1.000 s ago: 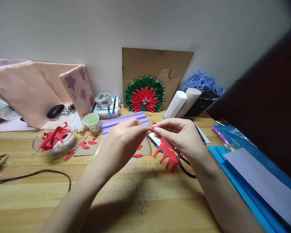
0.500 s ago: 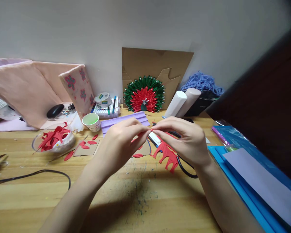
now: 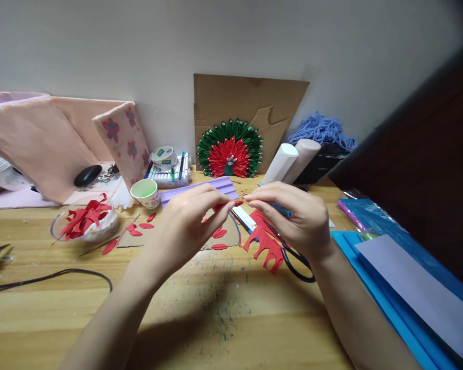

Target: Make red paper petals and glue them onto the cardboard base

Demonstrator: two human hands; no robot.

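Note:
My left hand (image 3: pixel 189 218) pinches a small red paper petal (image 3: pixel 238 203) between thumb and forefinger, its tip showing past the fingertips. Just right of that tip, my right hand (image 3: pixel 299 216) is closed in a pinch, and whatever may be in it is too small to make out. A small gap separates the two hands. Below them lie a cut red paper strip (image 3: pixel 268 244) with a scalloped edge and black-handled scissors (image 3: pixel 299 275), partly covered by my right hand. More red petals (image 3: pixel 219 246) rest on cardboard under my left hand.
A bowl (image 3: pixel 116 218) of red scraps and a paper cup (image 3: pixel 144 192) stand left. At the back, a green and red fan-shaped craft (image 3: pixel 230 154) leans on cardboard (image 3: pixel 250 95), beside white rolls (image 3: pixel 281 164). Blue sheets (image 3: pixel 374 288) lie right; a black cord (image 3: pixel 73 271) runs left.
My hands have drawn slightly apart; their fingertips met before. The red petal stays at my left fingertips, and more of the scissors shows beneath my right hand.

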